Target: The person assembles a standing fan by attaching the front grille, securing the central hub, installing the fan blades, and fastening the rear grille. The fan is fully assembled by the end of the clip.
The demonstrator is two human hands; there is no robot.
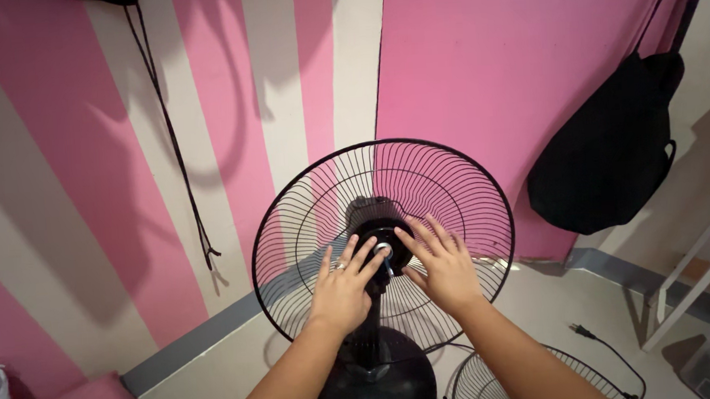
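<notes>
Right now both hands are raised to the middle of a black standing fan, whose rear wire guard (pixel 315 201) stands upright as a round cage of thin spokes with no blades and no front cover on it. At the centre of that guard sits the black motor hub (pixel 378 222), and a small round silvery cap (pixel 383 248) shows on the hub's front. The left hand (pixel 342 288) is spread flat with loose fingers, a ring on one of them, its fingertips touching the hub just left of and below the cap; it grips nothing. The right hand (pixel 444 268) is likewise spread and unclenched, its fingertips resting on the hub's right side beside the cap. Below the hands the fan's black pole (pixel 371 324) drops to the rounded black base (pixel 377 380) on the pale floor. A second wire guard (pixel 494 382) lies flat on the floor by the base's right edge, near a black power plug (pixel 579 330) and its cord. Behind the fan rise pink and cream striped walls; a black bag (pixel 612 154) hangs on the right, and a black cord (pixel 169 128) dangles down the wall on the left.
</notes>
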